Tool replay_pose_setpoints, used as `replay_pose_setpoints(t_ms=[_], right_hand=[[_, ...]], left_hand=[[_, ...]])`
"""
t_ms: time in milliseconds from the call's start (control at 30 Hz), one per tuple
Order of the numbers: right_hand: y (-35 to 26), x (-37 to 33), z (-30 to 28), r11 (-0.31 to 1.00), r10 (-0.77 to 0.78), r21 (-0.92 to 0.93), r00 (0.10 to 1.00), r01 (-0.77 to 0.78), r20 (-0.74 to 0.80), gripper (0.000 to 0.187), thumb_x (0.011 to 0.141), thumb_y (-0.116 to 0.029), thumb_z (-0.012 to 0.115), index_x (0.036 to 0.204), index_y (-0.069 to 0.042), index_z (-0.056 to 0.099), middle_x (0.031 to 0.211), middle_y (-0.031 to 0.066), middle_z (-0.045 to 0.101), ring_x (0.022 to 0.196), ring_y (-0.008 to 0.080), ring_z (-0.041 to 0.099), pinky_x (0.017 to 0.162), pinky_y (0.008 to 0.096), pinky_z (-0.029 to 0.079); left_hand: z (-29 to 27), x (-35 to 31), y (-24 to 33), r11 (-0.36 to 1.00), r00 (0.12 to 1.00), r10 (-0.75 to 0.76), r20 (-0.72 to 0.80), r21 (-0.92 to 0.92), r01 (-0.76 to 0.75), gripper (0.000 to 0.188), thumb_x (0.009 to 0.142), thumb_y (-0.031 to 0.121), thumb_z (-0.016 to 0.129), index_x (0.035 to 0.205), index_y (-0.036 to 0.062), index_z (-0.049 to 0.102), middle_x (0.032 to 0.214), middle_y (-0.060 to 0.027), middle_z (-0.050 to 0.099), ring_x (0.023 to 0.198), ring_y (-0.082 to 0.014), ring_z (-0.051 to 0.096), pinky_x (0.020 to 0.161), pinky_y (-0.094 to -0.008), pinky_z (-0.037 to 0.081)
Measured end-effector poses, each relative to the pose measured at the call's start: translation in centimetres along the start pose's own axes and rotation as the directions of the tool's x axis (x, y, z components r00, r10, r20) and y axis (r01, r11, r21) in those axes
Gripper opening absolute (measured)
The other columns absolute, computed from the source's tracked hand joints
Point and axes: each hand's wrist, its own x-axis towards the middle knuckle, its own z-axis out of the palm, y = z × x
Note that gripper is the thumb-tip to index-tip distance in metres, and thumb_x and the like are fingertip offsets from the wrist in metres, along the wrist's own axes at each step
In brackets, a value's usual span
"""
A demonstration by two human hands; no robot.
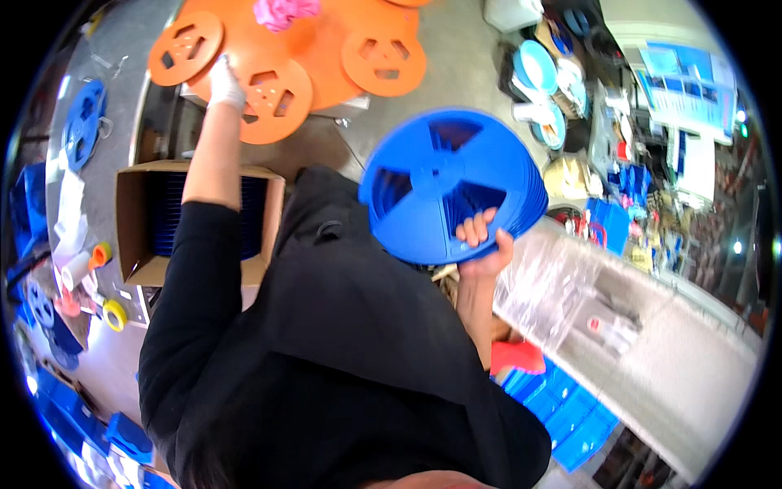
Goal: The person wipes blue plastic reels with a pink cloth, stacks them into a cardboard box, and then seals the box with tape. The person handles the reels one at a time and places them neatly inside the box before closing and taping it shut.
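Note:
A thick stack of blue plastic reel discs (423, 216) with wedge-shaped cutouts is held up in front of my body at the right. My right hand (487, 248) grips it by the lower rim, fingers hooked through a cutout. Farther off to the left, my left hand (226, 85), in what looks like a white glove, rests between two orange discs (281, 85) with similar cutouts. Its fingers look stretched out over the orange surface, though glare blurs them. A second orange disc (206, 34) lies beside its fingertips.
Below my left forearm stands an open cardboard box (134, 212) packed with upright blue discs. A pink crumpled piece (285, 11) and another orange disc (362, 53) lie at the far side. Tape rolls (115, 314) sit at left; a plastic-wrapped pale surface (542, 281) is at right.

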Motion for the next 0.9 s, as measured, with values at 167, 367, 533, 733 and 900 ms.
replay_pose_setpoints(t_ms=[167, 367, 533, 733, 900], right_hand=[[-1.6, 2.3, 1.5, 0.966, -0.075, 0.257, 0.977, 0.022, 0.201, 0.030, 0.082, -0.027, 0.065, 0.097, -0.007, 0.049, 0.065, -0.0020, 0.047, 0.056, 0.0109, 0.047, 0.062, 0.0302, 0.041], [-1.7, 7.0, 3.6, 0.942, -0.049, 0.315, 0.885, -0.113, 0.463, 0.029, 0.085, -0.027, 0.065, 0.095, -0.008, 0.046, 0.063, -0.0035, 0.049, 0.051, 0.0090, 0.049, 0.059, 0.0275, 0.041], [-1.3, 12.4, 6.1, 0.940, 0.062, 0.240, 0.810, -0.244, 0.583, 0.028, 0.085, -0.027, 0.066, 0.094, -0.007, 0.048, 0.063, -0.0032, 0.050, 0.052, 0.0096, 0.050, 0.058, 0.0278, 0.041], [-1.2, 17.4, 7.5, 0.909, 0.182, 0.165, 0.721, -0.382, 0.668, 0.028, 0.085, -0.025, 0.067, 0.092, -0.008, 0.046, 0.062, -0.0033, 0.051, 0.050, 0.0079, 0.050, 0.056, 0.0262, 0.041], [-1.3, 18.9, 8.8, 0.878, 0.289, 0.062, 0.629, -0.474, 0.722, 0.031, 0.082, -0.028, 0.069, 0.090, -0.007, 0.047, 0.059, -0.0025, 0.051, 0.049, 0.0101, 0.050, 0.052, 0.0273, 0.041]], left_hand=[[-9.6, -4.9, -5.0, 0.979, 0.975, -0.187, 0.117, -0.064, 0.195, 0.037, 0.100, 0.028, 0.046, 0.134, 0.0118, 0.045, 0.120, -0.0064, 0.058, 0.117, -0.0213, 0.053, 0.100, -0.0352, 0.041], [-12.6, -15.8, -2.2, 0.993, 0.983, -0.117, -0.141, 0.007, 0.119, 0.030, 0.099, 0.033, 0.052, 0.081, 0.0083, 0.057, 0.057, 0.0027, 0.042, 0.046, -0.0089, 0.030, 0.044, -0.0272, 0.032], [-11.3, -17.6, -1.6, 0.948, 0.952, 0.302, 0.050, 0.092, -0.305, 0.032, 0.092, 0.009, 0.063, 0.124, 0.0069, 0.058, 0.105, -0.0045, 0.060, 0.091, -0.0088, 0.055, 0.082, -0.0229, 0.045], [-8.9, -22.9, 2.0, 0.273, 0.567, 0.749, 0.343, 0.619, -0.736, 0.039, 0.083, 0.002, 0.065, 0.122, 0.0073, 0.062, 0.119, -0.0127, 0.063, 0.111, -0.0295, 0.058, 0.096, -0.0359, 0.045], [-0.7, -30.4, 7.3, 0.179, 0.421, 0.788, 0.448, 0.488, -0.854, 0.028, 0.071, 0.004, 0.073, 0.098, 0.0077, 0.070, 0.097, -0.0117, 0.066, 0.093, -0.0297, 0.062, 0.082, -0.0400, 0.049]])
